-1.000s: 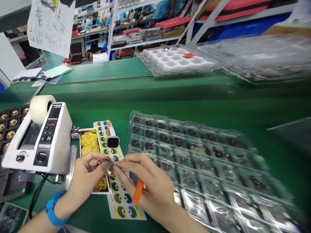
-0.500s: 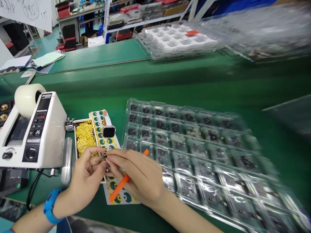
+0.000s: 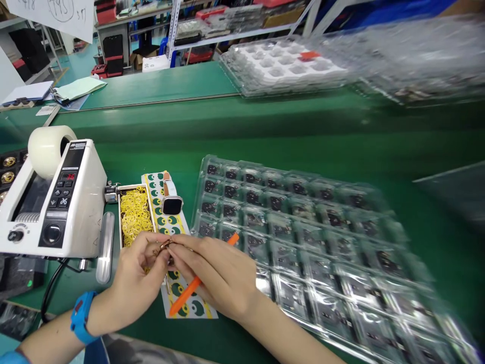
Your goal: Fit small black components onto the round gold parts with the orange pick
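Observation:
My left hand pinches a small copper-coloured metal part between thumb and fingers. From the other side my right hand meets it, fingertips pressed against the same part. An orange pen-like stick is tucked in my right hand, its two ends poking out. Much of the metal part is hidden by my fingers. Just behind my hands stands a white box of yellow ring-like pieces. Beneath and beside them lies a sheet of green and yellow stickers, with a watch on it.
A white tape dispenser stands at the left, a clear tube beside it. To the right, a large clear compartment tray holds small dark parts. Stacked plastic trays lie on the raised ledge behind.
The whole view has shifted slightly. Both hands stay together at the small metal part, which seems turned a little and shows more of its copper colour. The orange stick remains in my right hand.

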The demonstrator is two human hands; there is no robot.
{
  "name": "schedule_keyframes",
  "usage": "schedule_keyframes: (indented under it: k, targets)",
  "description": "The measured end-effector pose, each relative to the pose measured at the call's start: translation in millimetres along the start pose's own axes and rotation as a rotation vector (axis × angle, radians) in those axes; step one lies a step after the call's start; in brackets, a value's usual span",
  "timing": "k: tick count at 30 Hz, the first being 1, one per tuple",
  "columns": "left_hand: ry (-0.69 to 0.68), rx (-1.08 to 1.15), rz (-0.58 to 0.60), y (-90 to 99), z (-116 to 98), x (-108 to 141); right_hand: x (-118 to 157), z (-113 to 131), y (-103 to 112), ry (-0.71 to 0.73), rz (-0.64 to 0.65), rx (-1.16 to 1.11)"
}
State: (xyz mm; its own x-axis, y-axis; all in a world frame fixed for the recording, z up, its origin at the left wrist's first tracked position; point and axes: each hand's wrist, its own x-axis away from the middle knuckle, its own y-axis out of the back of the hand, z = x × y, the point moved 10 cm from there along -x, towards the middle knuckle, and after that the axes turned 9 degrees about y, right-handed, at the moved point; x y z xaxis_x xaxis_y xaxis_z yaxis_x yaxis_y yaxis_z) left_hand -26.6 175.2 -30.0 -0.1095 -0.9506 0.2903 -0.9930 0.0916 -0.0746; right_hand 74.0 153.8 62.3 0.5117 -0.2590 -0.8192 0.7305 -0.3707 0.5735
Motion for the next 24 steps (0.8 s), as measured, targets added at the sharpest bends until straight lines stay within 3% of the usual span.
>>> schedule_keyframes:
  k: [6,15,24]
  targets:
    - [0.005,0.044,0.027,-3.1,-1.7,-1.3,1.9,0.2,0.1,-0.016,-0.018,0.0]
    - [-0.013,-0.035,-0.011,0.1,-6.0,1.0,3.5,-9.8,-3.0,-0.152,-0.041,-0.095]
    - [0.071,0.176,-0.09,12.4,-13.0,-11.7,16.1,-49.1,-1.5,-0.545,-0.085,-0.468]
